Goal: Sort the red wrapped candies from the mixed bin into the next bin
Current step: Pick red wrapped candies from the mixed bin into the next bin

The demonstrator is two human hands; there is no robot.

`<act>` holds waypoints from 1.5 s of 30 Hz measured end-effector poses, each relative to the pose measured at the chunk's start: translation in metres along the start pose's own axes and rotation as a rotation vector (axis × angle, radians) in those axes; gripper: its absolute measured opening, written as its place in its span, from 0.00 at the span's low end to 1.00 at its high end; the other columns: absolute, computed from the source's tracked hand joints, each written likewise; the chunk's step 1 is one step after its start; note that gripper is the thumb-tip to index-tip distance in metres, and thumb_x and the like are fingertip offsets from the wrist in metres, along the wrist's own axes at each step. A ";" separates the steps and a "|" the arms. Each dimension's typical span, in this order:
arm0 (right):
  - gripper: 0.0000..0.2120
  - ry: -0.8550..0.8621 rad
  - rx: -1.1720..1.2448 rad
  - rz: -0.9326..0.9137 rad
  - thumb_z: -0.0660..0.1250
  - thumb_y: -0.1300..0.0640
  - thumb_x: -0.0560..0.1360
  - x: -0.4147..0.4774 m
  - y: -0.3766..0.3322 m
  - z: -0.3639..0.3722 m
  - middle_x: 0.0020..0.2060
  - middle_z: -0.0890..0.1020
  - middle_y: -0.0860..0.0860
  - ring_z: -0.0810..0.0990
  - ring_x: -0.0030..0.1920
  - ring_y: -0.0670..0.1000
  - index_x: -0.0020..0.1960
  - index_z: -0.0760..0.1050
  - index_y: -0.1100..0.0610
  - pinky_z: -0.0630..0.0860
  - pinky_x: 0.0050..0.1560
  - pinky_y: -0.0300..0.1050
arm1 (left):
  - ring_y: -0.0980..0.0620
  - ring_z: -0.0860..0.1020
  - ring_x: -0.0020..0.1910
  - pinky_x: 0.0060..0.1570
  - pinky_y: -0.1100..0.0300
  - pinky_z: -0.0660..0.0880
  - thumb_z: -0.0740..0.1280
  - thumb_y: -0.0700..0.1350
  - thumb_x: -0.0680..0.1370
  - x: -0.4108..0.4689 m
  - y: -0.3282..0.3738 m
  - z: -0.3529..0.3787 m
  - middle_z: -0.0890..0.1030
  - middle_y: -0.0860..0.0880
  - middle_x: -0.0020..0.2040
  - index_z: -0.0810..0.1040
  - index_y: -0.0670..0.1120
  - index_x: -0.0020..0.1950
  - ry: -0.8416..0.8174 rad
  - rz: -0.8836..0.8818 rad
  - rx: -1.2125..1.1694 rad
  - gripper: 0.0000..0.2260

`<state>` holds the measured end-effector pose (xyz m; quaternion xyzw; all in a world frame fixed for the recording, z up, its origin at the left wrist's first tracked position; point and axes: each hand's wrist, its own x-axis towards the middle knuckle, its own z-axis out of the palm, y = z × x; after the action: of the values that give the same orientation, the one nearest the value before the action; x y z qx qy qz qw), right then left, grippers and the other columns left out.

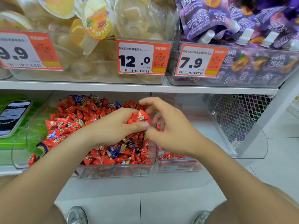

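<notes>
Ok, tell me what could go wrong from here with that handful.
1. The left hand grips several red candies over the mixed bin, close to the right hand; one may slip back into the mix.
2. Blue-wrapped candies lie among the red, so one might ride along into the next bin.

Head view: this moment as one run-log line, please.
left hand: holds red candies over mixed bin | right hand: beside them, grip unclear | next bin: few red candies
</notes>
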<state>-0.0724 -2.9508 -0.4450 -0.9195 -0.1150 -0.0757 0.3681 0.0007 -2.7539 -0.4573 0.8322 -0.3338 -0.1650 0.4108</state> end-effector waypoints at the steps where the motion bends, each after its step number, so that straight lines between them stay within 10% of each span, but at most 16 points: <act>1: 0.30 -0.057 -0.005 -0.046 0.70 0.55 0.74 0.000 -0.001 0.002 0.54 0.78 0.44 0.81 0.46 0.46 0.74 0.71 0.39 0.75 0.47 0.35 | 0.50 0.76 0.35 0.40 0.48 0.73 0.67 0.60 0.81 -0.001 -0.001 0.000 0.81 0.46 0.37 0.82 0.51 0.51 0.001 -0.014 -0.051 0.14; 15: 0.07 0.077 -0.162 -0.078 0.73 0.53 0.79 0.017 0.010 0.006 0.39 0.85 0.41 0.80 0.41 0.41 0.56 0.86 0.47 0.72 0.47 0.33 | 0.51 0.79 0.44 0.56 0.53 0.83 0.67 0.41 0.84 0.001 -0.001 -0.009 0.79 0.42 0.47 0.86 0.48 0.62 0.057 -0.263 -0.515 0.10; 24: 0.23 0.102 0.160 0.483 0.61 0.44 0.85 0.010 0.021 -0.024 0.24 0.72 0.48 0.69 0.26 0.49 0.38 0.81 0.56 0.67 0.34 0.45 | 0.52 0.87 0.52 0.56 0.49 0.82 0.67 0.38 0.84 -0.002 0.011 0.001 0.87 0.49 0.54 0.80 0.56 0.62 0.127 -0.129 -0.196 0.13; 32: 0.17 -0.126 -0.193 0.485 0.64 0.55 0.82 -0.009 0.048 -0.045 0.52 0.86 0.52 0.82 0.46 0.52 0.69 0.78 0.48 0.73 0.45 0.42 | 0.57 0.81 0.41 0.46 0.65 0.75 0.70 0.43 0.81 0.016 0.039 0.040 0.85 0.56 0.46 0.81 0.59 0.62 0.229 0.237 0.162 0.13; 38: 0.19 0.043 -0.288 0.405 0.58 0.62 0.79 -0.023 0.053 -0.046 0.44 0.83 0.54 0.77 0.46 0.54 0.62 0.82 0.49 0.72 0.45 0.43 | 0.52 0.62 0.70 0.63 0.49 0.59 0.65 0.57 0.83 0.048 0.044 0.063 0.66 0.66 0.78 0.72 0.66 0.74 -0.017 0.140 0.516 0.19; 45: 0.13 0.161 -0.248 0.154 0.63 0.61 0.77 -0.014 0.020 -0.016 0.39 0.81 0.43 0.81 0.44 0.49 0.52 0.84 0.49 0.80 0.52 0.47 | 0.54 0.76 0.53 0.52 0.54 0.72 0.63 0.42 0.82 0.014 0.024 0.039 0.79 0.56 0.50 0.78 0.55 0.54 0.377 -0.015 0.291 0.08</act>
<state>-0.0812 -2.9776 -0.4499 -0.9550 -0.0039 -0.1341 0.2646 -0.0208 -2.7964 -0.4619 0.9011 -0.2654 0.0399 0.3405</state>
